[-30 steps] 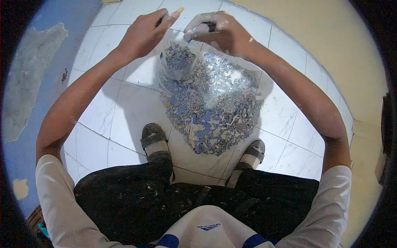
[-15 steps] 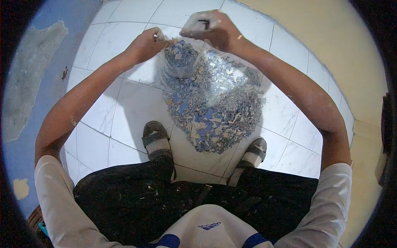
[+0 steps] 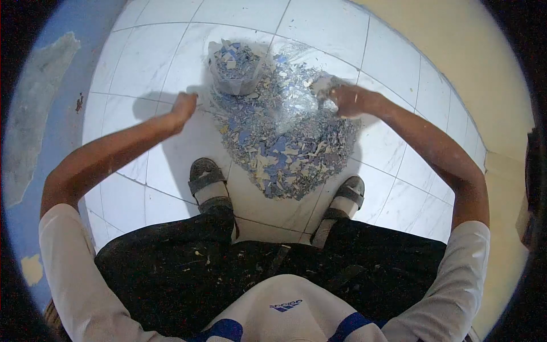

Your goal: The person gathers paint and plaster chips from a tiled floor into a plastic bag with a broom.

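Here, nearest, dark trousers (image 3: 171, 242) are seen, then two sandalled feet (image 3: 208, 181) on a tiled floor (image 3: 142, 165). Between and beyond them, a heap of blue, cream and grey flakes (image 3: 285, 162) is spread, tapered toward the wearer. The left hand (image 3: 185, 108) is held just off its left side; whether its fingers are closed on anything cannot be told. The right hand (image 3: 350, 101) is placed over the right edge, its blurred fingers directed inward, their opening unclear. Farther off, a flake-filled clear container (image 3: 235, 86) is stood upright, ahead and right of the nearer left hand.
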The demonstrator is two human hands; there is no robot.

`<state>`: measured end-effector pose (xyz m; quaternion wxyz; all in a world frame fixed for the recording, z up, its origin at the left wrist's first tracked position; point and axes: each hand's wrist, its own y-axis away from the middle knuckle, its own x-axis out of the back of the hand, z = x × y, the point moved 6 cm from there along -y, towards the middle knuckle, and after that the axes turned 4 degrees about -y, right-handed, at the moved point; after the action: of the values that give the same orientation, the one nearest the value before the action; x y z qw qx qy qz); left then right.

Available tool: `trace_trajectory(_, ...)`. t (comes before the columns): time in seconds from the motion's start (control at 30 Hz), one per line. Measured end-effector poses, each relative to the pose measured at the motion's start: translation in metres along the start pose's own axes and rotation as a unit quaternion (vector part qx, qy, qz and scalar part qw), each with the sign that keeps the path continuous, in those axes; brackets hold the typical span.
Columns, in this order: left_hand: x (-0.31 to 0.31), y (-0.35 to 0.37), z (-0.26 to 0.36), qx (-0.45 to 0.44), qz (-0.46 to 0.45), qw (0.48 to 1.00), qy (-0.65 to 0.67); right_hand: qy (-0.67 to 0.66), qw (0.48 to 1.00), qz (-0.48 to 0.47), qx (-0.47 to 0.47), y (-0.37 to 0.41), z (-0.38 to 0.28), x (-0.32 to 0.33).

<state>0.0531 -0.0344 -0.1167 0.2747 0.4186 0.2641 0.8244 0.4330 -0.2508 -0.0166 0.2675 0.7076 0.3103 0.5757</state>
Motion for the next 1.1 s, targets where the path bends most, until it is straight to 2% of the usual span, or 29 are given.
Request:
trace_trajectory(0.03,-0.01,0.009,-0.006,-0.003,-0.008,0.999,-0.04,-0.011,0.998,-0.044,-0.041,0.003,0.008,-0.014)
trace_trajectory(0.17,-0.056,0.049,-0.008,-0.014,-0.037,0.979,-0.202,0.019,0.99,0.136,0.02,0.033,0.005,-0.035)
trace_trajectory(0.27,-0.088,0.065,0.005,0.056,-0.148,0.965,-0.209,-0.021,0.992,0.079,-0.091,0.036,0.021,-0.062)
trace_trajectory(0.37,-0.1,0.097,0.036,0.127,-0.215,0.956,-0.152,-0.072,0.982,0.0,-0.175,0.042,0.036,-0.077)
trace_trajectory(0.47,-0.125,0.08,0.023,0.138,-0.257,0.952,-0.089,-0.088,0.981,0.166,-0.041,0.039,0.054,-0.094)
trace_trajectory(0.57,-0.147,0.038,-0.016,0.129,-0.253,0.959,-0.011,-0.12,0.98,0.158,-0.029,0.036,0.043,-0.094)
trace_trajectory(0.63,-0.147,0.062,0.019,0.154,-0.227,0.961,-0.028,-0.113,0.978,0.166,0.05,0.013,0.045,-0.116)
trace_trajectory(0.7,-0.143,0.076,0.035,0.14,-0.214,0.966,-0.042,-0.12,0.981,0.145,0.041,0.013,0.029,-0.105)
trace_trajectory(0.77,-0.139,0.085,0.047,0.088,-0.213,0.971,-0.057,-0.145,0.983,0.095,-0.057,0.021,0.007,-0.09)
trace_trajectory(0.87,-0.135,0.094,0.051,0.07,-0.281,0.956,-0.045,-0.168,0.977,0.122,-0.045,0.02,-0.01,-0.085)
trace_trajectory(0.97,-0.137,0.096,0.049,0.038,-0.236,0.97,-0.037,-0.162,0.982,0.063,-0.073,0.013,-0.022,-0.081)
trace_trajectory(1.1,-0.143,0.09,0.05,-0.019,-0.216,0.974,-0.058,-0.191,0.977,0.082,-0.047,0.006,-0.033,-0.074)
